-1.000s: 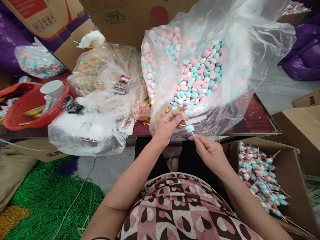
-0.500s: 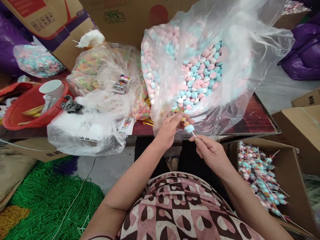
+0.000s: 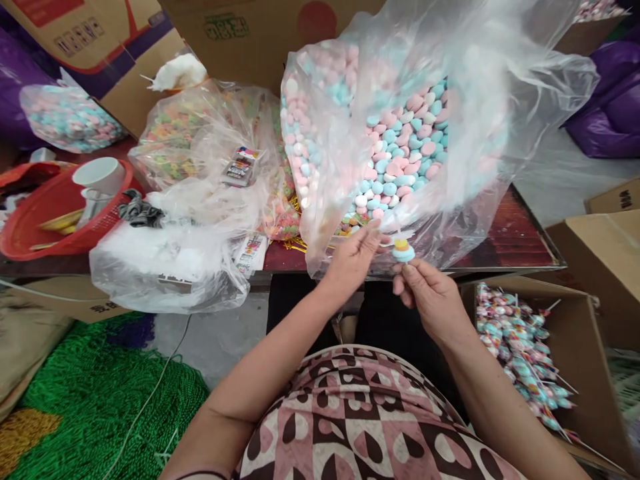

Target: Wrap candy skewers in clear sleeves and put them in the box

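Note:
My right hand pinches the lower end of a candy skewer and holds it upright at the table's front edge. A pale blue candy and a yellow-orange piece sit on its stick. To the left, my left hand reaches with fingers stretched and apart, and I see nothing held in it. Its fingertips are beside small colourful gummies at the mouth of a big clear bag. Pink, blue and white candies fill that bag. White sticks lie partly hidden behind the skewer.
A cardboard box of wrapped candy skewers stands low on the right. On the table's left are a red basket with a white cup, a bag of gummies and a plastic bag. Green cords lie on the floor.
My left hand has let go of the skewer's upper part, and its fingers have spread. My right hand has moved slightly right with the skewer, which now stands more upright.

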A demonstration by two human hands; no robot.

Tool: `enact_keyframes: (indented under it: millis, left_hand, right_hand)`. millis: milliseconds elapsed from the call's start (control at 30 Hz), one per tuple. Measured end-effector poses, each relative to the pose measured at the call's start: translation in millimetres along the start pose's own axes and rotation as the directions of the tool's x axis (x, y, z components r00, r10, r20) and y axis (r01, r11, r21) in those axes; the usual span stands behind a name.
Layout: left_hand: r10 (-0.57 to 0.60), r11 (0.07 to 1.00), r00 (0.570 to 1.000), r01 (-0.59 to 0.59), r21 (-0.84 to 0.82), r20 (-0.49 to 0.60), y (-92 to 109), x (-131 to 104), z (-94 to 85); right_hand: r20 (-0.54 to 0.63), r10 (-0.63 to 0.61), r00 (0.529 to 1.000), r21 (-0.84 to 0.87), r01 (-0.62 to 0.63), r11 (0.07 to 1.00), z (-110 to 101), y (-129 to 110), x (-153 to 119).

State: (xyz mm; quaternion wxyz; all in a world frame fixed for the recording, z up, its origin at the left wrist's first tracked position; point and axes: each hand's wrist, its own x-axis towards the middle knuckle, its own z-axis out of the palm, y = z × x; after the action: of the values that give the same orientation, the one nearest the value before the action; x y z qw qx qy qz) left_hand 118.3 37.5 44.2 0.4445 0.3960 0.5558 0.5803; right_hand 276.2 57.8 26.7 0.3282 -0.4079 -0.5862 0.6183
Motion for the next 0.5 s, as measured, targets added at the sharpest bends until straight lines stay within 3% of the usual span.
enact_keyframes:
  millis: [33, 100, 200, 333, 500]
  left_hand:
    - [0.089, 0.984, 0.995, -0.079, 0.162, -0.052, 2, 8, -9.0]
    - [0.234, 0.865, 0.970, -0.177, 0.470, -0.065, 3, 23, -25.5]
    - [0.241, 0.645, 0.970, -0.184, 0.742, 0.031, -1, 40, -37.3]
    - [0.288, 0.515, 0.952, -0.242, 0.823, 0.100, -5, 49, -26.1]
    - [0.205, 0.455, 0.971, -0.206, 0.866, 0.123, -8, 59, -8.0]
  right_hand:
    - [-0.039, -0.035, 0.999, -0.025, 0.034, 0.999, -3, -4, 6]
    - [-0.122, -0.133, 0.984, -0.138, 0.116, 0.984, -8, -14, 22]
    - [-0.199, -0.307, 0.931, -0.380, 0.215, 0.899, -6, -29, 55]
    - [-0.150, -0.414, 0.898, -0.622, 0.240, 0.746, 4, -32, 98]
    - [0.021, -0.379, 0.925, -0.824, 0.230, 0.518, 10, -18, 118]
